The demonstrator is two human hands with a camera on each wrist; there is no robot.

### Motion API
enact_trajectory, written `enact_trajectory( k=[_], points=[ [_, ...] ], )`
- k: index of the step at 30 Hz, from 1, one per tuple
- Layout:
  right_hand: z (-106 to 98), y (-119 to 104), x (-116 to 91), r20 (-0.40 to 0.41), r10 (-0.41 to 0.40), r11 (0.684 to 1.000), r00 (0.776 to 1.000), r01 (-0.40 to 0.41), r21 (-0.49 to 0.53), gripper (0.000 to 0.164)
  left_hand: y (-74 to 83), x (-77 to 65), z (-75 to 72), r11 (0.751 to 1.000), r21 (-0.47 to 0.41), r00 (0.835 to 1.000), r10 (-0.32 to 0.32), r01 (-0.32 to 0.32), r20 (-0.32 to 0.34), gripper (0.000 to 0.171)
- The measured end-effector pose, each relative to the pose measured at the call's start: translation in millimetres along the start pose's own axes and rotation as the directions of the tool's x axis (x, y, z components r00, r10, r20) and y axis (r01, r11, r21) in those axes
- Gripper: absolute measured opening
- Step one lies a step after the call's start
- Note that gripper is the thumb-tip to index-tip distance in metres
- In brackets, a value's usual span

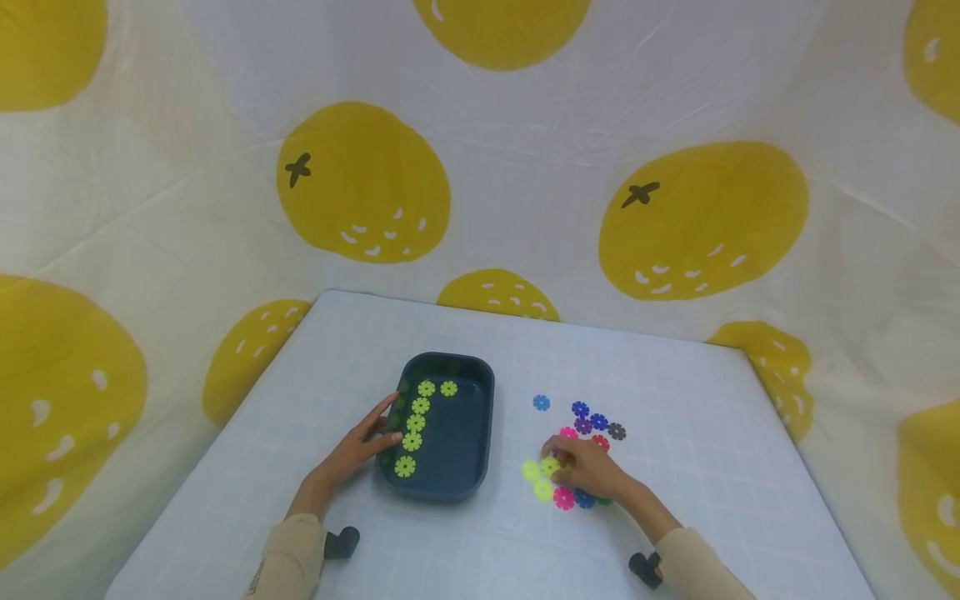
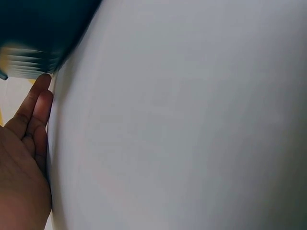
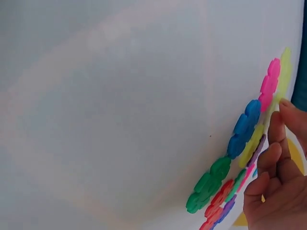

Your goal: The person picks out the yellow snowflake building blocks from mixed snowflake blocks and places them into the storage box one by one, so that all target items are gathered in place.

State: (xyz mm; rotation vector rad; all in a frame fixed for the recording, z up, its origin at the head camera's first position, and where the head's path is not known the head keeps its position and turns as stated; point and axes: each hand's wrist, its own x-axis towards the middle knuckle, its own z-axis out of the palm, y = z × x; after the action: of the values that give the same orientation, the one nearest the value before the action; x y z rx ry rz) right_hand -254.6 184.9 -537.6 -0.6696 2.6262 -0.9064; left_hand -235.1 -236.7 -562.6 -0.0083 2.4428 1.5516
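In the head view my left hand (image 1: 358, 446) rests against the left rim of a dark blue-green tray (image 1: 437, 492), thumb over the edge. Its fairly straight fingers (image 2: 36, 103) touch the tray's side in the left wrist view. Several yellow-green flower-shaped plastic discs (image 1: 412, 441) lie inside the tray, most in a column along its left side. To the right, my right hand (image 1: 592, 467) pinches a yellow-green disc (image 1: 551, 466) between thumb and fingers, low over a cluster of mixed discs. Two more yellow-green discs (image 1: 543, 489) lie just beside it.
Around my right hand lie pink (image 1: 564, 498), blue (image 1: 581, 409), purple, red (image 1: 600, 442), grey (image 1: 617, 431) and green discs (image 3: 209, 184). A light blue disc (image 1: 542, 402) sits apart. The white-covered table (image 1: 675, 392) ends at a fruit-printed curtain (image 1: 525, 200).
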Motion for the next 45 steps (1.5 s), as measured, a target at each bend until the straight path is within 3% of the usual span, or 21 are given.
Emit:
enact_trajectory(
  k=[7, 12, 16, 19, 24, 27, 37, 41, 45],
  points=[
    [1.2, 4.3, -4.2, -0.027, -0.036, 0.991, 0.999, 0.04, 0.131, 0.023, 1.3, -0.7, -1.1, 1.0, -0.023, 1.0, 0.001, -0.001, 0.005, 0.072],
    [1.2, 4.6, -3.7, -0.062, 0.067, 0.973, 0.996, -0.051, 0.225, 0.022, 2.8, -2.0, -1.5, 1.0, -0.027, 1.0, -0.003, 0.003, 0.006, 0.072],
    [-0.4, 0.4, -1.7, -0.095, 0.156, 0.941, 0.983, -0.118, 0.318, 0.018, 3.0, -2.4, -1.3, 1.0, -0.027, 1.0, -0.003, 0.003, 0.009, 0.072],
    [-1.2, -1.1, 0.2, -0.096, 0.231, 0.895, 0.968, -0.172, 0.412, 0.017, 2.5, -2.3, -1.4, 1.0, -0.022, 1.0, -0.003, 0.003, 0.01, 0.072],
    [-5.6, -5.8, 3.2, -0.046, 0.361, 0.781, 0.931, -0.275, 0.561, 0.026, 2.3, -1.8, -1.6, 1.0, -0.02, 1.0, 0.001, -0.001, 0.009, 0.071],
    [-10.8, -10.3, 3.4, -0.015, 0.398, 0.728, 0.917, -0.306, 0.614, 0.03, 2.5, -1.7, -1.6, 1.0, -0.025, 1.0, 0.003, -0.002, 0.008, 0.071],
    [-22.8, -19.4, 10.8, 0.093, 0.432, 0.539, 0.897, -0.34, 0.771, 0.039, 1.0, -2.0, -1.7, 0.999, -0.036, 1.0, 0.002, -0.002, 0.006, 0.073],
    [-25.2, -21.9, 14.0, 0.127, 0.396, 0.485, 0.909, -0.325, 0.812, 0.047, 1.0, -1.7, -1.4, 0.999, -0.033, 1.0, 0.0, 0.0, 0.004, 0.073],
    [-27.3, -25.2, 17.5, 0.144, 0.374, 0.463, 0.916, -0.318, 0.827, 0.049, 1.4, -0.7, -1.0, 1.0, -0.031, 1.0, 0.002, -0.002, 0.006, 0.072]
  ],
)
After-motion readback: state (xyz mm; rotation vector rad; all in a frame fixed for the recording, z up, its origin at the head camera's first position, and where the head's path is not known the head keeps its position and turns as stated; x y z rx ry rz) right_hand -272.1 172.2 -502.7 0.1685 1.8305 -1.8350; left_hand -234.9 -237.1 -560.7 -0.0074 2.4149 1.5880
